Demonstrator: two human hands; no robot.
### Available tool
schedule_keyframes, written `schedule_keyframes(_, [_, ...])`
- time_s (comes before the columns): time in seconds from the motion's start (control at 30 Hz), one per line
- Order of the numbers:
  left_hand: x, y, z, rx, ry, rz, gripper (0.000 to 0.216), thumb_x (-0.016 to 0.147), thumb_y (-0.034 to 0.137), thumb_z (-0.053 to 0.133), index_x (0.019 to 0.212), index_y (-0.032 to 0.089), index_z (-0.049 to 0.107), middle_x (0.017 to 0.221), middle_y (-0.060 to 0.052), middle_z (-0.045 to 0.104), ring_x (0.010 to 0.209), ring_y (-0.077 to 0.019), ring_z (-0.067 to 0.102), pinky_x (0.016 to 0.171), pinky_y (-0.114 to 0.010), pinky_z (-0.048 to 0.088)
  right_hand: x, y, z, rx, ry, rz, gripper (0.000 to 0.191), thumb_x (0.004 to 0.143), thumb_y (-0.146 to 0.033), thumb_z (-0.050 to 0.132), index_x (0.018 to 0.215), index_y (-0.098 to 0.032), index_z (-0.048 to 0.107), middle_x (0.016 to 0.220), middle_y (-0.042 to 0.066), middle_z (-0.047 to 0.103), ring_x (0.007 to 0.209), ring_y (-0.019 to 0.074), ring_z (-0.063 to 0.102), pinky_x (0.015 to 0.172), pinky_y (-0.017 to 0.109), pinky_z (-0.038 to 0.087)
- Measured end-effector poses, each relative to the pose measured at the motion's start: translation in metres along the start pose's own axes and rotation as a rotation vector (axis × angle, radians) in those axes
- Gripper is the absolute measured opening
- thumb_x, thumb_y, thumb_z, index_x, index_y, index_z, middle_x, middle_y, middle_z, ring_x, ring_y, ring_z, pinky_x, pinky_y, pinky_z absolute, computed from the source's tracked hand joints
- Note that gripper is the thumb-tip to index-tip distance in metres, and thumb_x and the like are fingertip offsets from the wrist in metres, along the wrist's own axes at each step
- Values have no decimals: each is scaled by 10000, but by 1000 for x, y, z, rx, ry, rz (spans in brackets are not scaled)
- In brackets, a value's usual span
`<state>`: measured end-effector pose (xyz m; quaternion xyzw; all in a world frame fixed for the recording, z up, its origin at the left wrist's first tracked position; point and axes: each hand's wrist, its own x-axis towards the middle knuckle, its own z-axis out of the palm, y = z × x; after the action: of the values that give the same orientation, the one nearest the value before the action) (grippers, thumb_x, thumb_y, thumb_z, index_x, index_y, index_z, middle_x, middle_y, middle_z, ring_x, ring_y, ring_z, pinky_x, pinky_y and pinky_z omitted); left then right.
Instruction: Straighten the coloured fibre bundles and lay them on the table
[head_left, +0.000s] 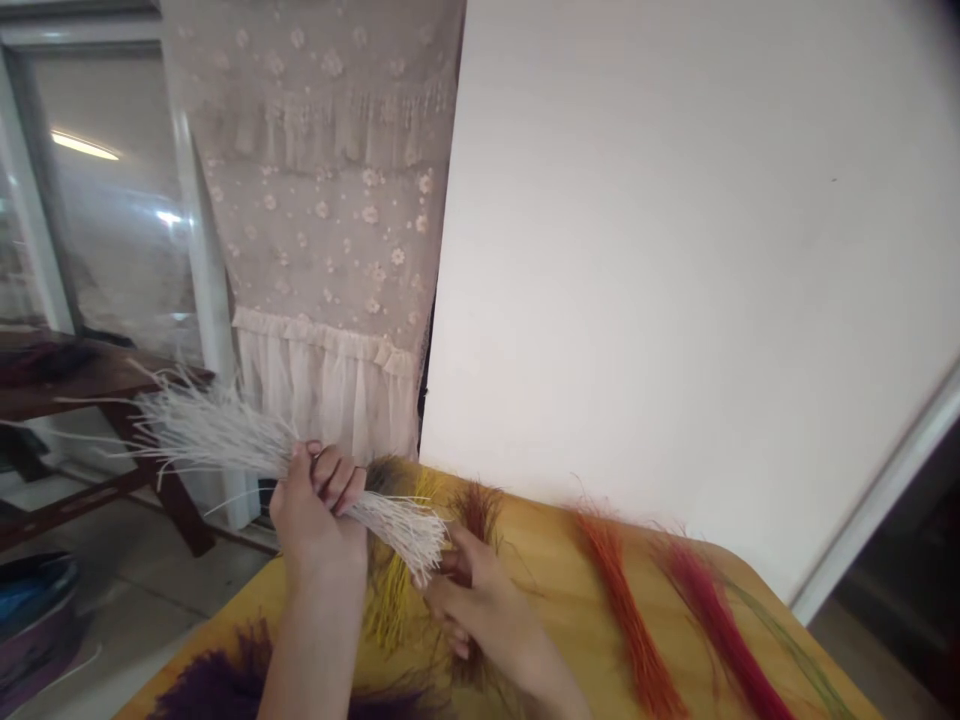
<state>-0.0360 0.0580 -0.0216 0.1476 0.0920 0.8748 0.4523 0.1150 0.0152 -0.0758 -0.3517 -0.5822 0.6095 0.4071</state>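
Tightly gathered at its middle, a bundle of thin white strands (214,435) sits in the left hand (319,505), held just above the edge of the counter. The fingers (337,480) curl closed around it, pressed together. The strands are stiff, straight and slightly ragged, fanning into a loose spray beyond the fist and narrowing into a shorter tuft (397,530) on the other side. The tips of that tuft reach the right hand (480,610), whose fingers (450,590) bend in close together just beneath them; whether they pinch anything, I cannot tell. Under both hands, the yellow wooden counter (562,585) carries hanks of dyed fibre, each with a feathery end: yellow (390,600), rust-brown (476,510), orange (626,610), crimson (716,625), a thin green (787,640), and deep purple (217,685) along the near edge. Past the counter, a cream lace dress (322,220) with appliqué flowers hangs beside a white panel (675,250). Off to the left, a dark wooden table (90,380) stands above the floor (150,590), where a blue-lined tub (37,620) sits.
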Motion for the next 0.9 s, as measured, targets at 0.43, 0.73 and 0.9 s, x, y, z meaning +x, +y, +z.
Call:
schedule_keyframes(0.43, [8, 14, -17, -57, 114, 154, 294, 901, 64, 423, 625, 166, 424, 477, 89, 212, 368, -52, 145, 336, -144, 190, -14, -9, -7, -420, 162, -146, 357, 897, -452, 565, 830, -151, 746, 556, -29, 498, 487, 91, 435, 477, 218, 346])
schedule_keyframes(0.73, [2, 14, -8, -67, 110, 142, 313, 923, 45, 391, 633, 153, 439, 455, 95, 231, 356, -41, 155, 331, -147, 182, -31, -23, 3, -610, 176, -196, 277, 912, -408, 539, 896, -196, 715, 878, 31, 689, 849, 183, 607, 781, 262, 434])
schedule_keyframes(0.9, [-5, 13, 0, -39, 69, 118, 290, 926, 59, 416, 653, 150, 458, 474, 98, 241, 355, -37, 153, 324, -154, 158, -31, -22, 3, -690, 145, -174, 265, 952, -359, 469, 784, -199, 598, 802, -3, 590, 783, 153, 551, 710, 249, 390])
